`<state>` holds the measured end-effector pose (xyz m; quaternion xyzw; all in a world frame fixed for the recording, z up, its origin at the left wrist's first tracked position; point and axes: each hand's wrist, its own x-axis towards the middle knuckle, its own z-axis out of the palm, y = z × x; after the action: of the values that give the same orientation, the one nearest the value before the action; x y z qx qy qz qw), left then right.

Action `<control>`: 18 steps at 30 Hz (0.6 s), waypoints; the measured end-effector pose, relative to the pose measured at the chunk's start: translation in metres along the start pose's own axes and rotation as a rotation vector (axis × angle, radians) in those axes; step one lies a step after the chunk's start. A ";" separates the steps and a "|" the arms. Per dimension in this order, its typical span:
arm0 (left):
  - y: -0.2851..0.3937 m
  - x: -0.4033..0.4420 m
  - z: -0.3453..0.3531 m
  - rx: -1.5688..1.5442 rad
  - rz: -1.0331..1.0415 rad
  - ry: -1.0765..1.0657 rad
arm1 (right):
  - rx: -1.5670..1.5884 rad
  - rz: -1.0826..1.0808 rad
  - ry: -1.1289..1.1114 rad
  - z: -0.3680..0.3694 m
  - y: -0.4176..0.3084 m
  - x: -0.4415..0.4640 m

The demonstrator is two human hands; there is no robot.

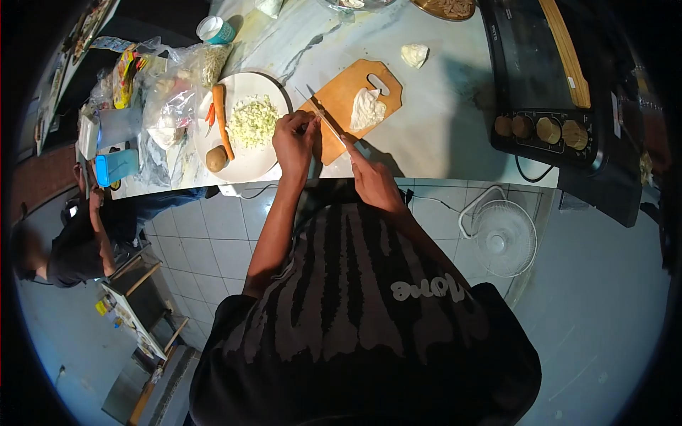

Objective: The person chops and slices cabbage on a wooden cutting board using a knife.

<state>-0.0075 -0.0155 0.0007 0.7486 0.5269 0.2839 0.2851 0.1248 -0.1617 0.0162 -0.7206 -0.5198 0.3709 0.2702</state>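
Observation:
My right hand (374,180) is wrapped round the handle of a knife (327,121), whose blade lies slantwise over the left part of a wooden cutting board (339,90). By the blade, at the board's left edge, my left hand (295,136) has its fingers pinched together; what they hold, if anything, is too small to tell. A pale, folded-looking piece of food (367,108) rests on the board, right of the knife. Left of my left hand, a white plate (250,169) bears chopped pale green vegetable (252,121), a carrot (221,117), red chillies (210,115) and a round brown item (216,159).
A pale chunk (414,55) lies beyond the board. Plastic bags (170,106), a cup (216,30) and a blue container (117,167) stand left. A black stove (554,135) is right. Below are a fan (504,238) and, at far left, a seated person (78,245).

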 end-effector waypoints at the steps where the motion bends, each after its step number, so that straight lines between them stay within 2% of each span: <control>1: 0.000 0.000 0.000 0.030 -0.001 -0.013 | 0.025 0.002 -0.004 -0.001 0.000 0.000; 8: -0.001 -0.004 -0.002 0.022 0.053 0.005 | 0.054 0.020 -0.030 -0.008 -0.008 -0.001; 11: -0.004 -0.003 -0.002 0.047 0.020 -0.022 | 0.062 0.009 -0.019 -0.004 -0.004 0.000; 14: -0.005 -0.001 -0.001 0.002 -0.009 -0.022 | -0.039 0.027 0.003 0.000 -0.005 0.001; 16: -0.001 0.001 -0.002 -0.031 -0.102 -0.034 | -0.152 -0.016 0.036 -0.003 -0.011 0.002; 18: 0.004 0.002 -0.004 -0.047 -0.101 -0.030 | -0.148 -0.020 0.041 -0.002 -0.009 0.003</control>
<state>-0.0073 -0.0145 0.0063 0.7183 0.5529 0.2701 0.3246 0.1217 -0.1557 0.0232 -0.7409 -0.5473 0.3139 0.2303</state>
